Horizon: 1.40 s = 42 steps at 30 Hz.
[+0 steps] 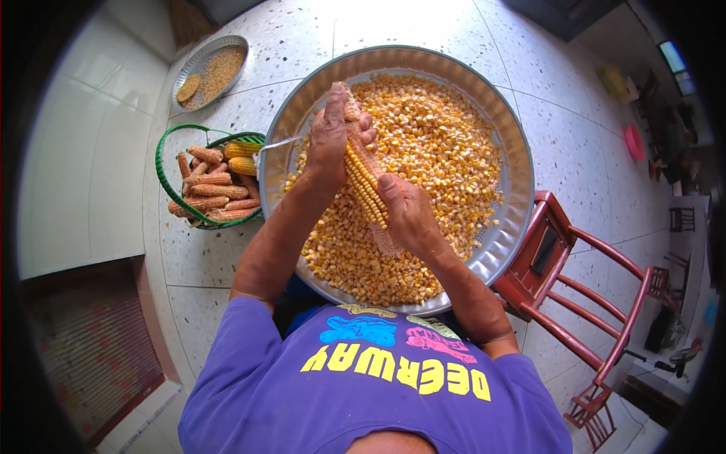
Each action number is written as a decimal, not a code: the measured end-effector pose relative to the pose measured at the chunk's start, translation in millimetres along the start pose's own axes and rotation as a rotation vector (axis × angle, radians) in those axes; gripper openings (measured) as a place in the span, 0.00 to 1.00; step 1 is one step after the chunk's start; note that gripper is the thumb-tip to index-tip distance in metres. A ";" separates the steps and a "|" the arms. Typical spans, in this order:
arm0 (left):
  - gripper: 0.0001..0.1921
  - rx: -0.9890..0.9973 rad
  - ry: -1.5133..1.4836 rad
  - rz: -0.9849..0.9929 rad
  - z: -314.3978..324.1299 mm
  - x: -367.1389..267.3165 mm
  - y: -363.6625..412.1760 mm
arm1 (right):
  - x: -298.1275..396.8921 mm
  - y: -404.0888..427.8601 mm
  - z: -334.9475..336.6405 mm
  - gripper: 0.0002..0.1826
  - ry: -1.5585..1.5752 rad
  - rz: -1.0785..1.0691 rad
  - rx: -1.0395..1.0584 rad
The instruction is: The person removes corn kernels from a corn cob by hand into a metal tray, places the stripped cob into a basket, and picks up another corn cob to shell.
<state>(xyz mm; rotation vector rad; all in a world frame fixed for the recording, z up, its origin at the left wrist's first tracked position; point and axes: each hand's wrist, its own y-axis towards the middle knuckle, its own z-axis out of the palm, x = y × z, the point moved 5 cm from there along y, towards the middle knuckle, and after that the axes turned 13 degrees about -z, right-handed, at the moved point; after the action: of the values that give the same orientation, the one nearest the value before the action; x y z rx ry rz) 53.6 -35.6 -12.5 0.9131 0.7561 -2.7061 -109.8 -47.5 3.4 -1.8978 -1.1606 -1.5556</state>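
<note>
Over the large round metal pan point(513, 187), both hands grip a partly stripped ear of corn point(366, 187). Yellow kernels run in rows along its left side, while bare pinkish cob shows on the right side and at the lower end. My left hand point(330, 133) wraps the upper part, thumb up along a bare cob end point(350, 105); whether this is a second cob cannot be told. My right hand point(409, 210) holds the lower part, its thumb pressed beside the kernels. Loose corn kernels point(431, 153) heap beneath both hands.
Left of the pan stands a green woven basket point(170, 187) with bare corncobs point(212, 190) and yellow ears point(243, 165). A smaller metal pan point(243, 57) of grain sits beyond it on the speckled tile floor point(283, 62). A red wooden chair point(567, 272) stands close at right.
</note>
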 end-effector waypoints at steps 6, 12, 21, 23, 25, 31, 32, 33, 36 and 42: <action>0.18 -0.011 -0.013 -0.005 2.1 -0.7 -2.1 | -7.5 -2.3 -2.4 0.31 0.048 0.065 -0.017; 0.19 -0.027 -0.056 -0.018 0.9 -2.0 1.2 | -49.2 -6.5 -0.4 0.33 0.155 0.108 -0.008; 0.21 -0.064 -0.144 0.040 -18.9 -4.7 13.4 | -11.7 1.3 0.8 0.33 0.174 0.030 0.145; 0.22 -0.060 -0.135 0.030 -16.5 -4.6 12.9 | -13.8 2.1 1.1 0.29 0.191 -0.065 0.076; 0.21 -0.066 -0.107 0.036 -17.1 -4.7 11.3 | -14.6 1.7 -1.9 0.28 0.097 -0.022 0.067; 0.18 -0.070 -0.073 0.009 -10.2 -3.5 7.1 | -35.2 -3.1 -1.2 0.27 0.086 0.087 0.081; 0.18 -0.069 -0.071 0.010 -11.7 -2.2 7.5 | -35.9 -3.6 0.4 0.27 0.086 0.086 0.080; 0.20 -0.081 -0.053 0.011 -13.3 -1.6 8.6 | -35.1 -2.6 1.0 0.27 0.121 0.062 0.038; 0.20 -0.080 -0.024 0.006 -12.5 -0.8 8.4 | -29.1 -4.8 1.2 0.26 0.271 0.073 -0.003; 0.21 -0.009 0.070 0.008 -3.5 16.8 6.8 | -21.5 5.4 -3.8 0.41 0.075 0.040 0.074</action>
<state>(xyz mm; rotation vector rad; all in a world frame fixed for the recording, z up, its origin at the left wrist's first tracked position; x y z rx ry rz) 44.3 -39.8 -28.0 1.0121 0.7752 -2.6738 -108.1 -60.6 -14.8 -1.7888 -1.1250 -1.5277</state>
